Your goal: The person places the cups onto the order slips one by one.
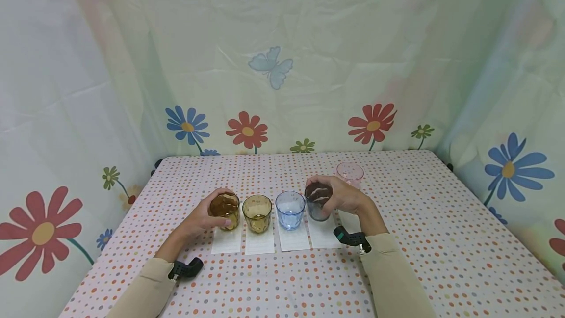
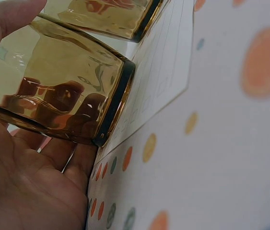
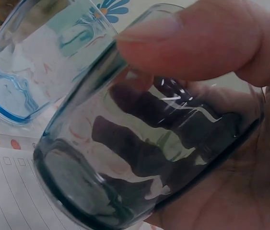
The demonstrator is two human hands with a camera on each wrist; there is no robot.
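Observation:
My left hand [image 1: 204,217] is wrapped round a brown-amber drinking glass [image 1: 226,206], thumb on the near side and fingers behind. In the left wrist view this glass [image 2: 63,81] stands with its base on a lined paper slip. My right hand [image 1: 346,196] grips a smoky grey glass [image 1: 317,210] from the right. The right wrist view shows the thumb across the near wall of the grey glass [image 3: 91,177], with the fingers seen through it; it leans in that view. Between the hands stand a yellow-amber glass [image 1: 257,215] and a light blue glass [image 1: 290,211].
A pink glass [image 1: 350,173] stands behind my right hand, partly covered by it. Lined paper slips [image 1: 259,245] lie in a row under the glasses. Dotted cloth covers the table [image 1: 265,283], and a flowered curtain [image 1: 309,97] hangs along its back and sides.

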